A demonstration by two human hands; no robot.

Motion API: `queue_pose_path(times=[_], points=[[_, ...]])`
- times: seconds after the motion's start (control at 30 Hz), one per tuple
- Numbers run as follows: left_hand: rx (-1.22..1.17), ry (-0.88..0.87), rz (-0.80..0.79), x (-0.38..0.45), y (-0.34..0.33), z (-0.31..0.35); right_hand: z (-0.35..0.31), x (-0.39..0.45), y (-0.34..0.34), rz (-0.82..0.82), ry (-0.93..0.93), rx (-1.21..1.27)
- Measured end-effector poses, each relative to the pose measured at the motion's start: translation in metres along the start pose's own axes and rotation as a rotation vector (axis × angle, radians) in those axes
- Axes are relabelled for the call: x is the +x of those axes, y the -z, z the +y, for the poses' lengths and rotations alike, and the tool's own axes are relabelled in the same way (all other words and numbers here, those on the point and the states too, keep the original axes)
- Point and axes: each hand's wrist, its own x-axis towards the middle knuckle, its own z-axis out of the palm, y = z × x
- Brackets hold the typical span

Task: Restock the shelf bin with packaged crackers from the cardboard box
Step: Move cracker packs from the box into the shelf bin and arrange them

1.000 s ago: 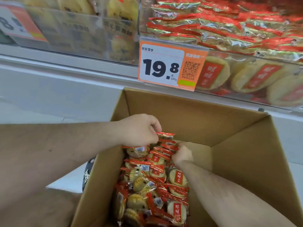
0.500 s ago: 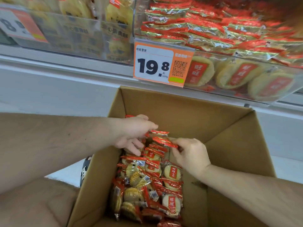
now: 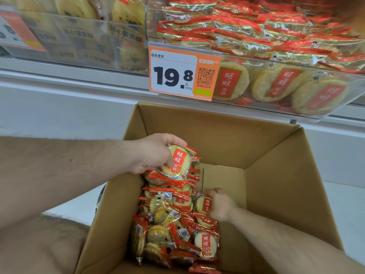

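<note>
Gripping crackers (image 3: 176,162) above box (image 3: 276,155), left hand (image 3: 156,153); right hand (image 3: 221,204) blurred, grip unclear.

The left forearm reaches in from the left, its grip (image 3: 158,155) raised, fingers curled over a cracker pack (image 3: 177,163) with the thumb below it. The right forearm comes up from the lower right, wrist bent, its grip (image 3: 221,204) low and blurred, fingers curled against the packs (image 3: 205,204).

Left hand (image 3: 156,155) has lifted a cracker pack (image 3: 177,162) clear of the pile, label now facing up. Right hand (image 3: 221,204) dropped from the top packs down into the box (image 3: 276,175), blurred.
</note>
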Motion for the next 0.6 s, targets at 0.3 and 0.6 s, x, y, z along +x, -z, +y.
queue_pose_path(times=[0.3,0.6], points=[[0.099,-0.019,-0.008,0.004,0.005,-0.007,0.008,0.018,-0.018,-0.119,-0.076,0.087],[0.122,-0.056,0.062,-0.013,0.008,0.006,0.007,-0.031,0.028,0.013,0.018,0.136]])
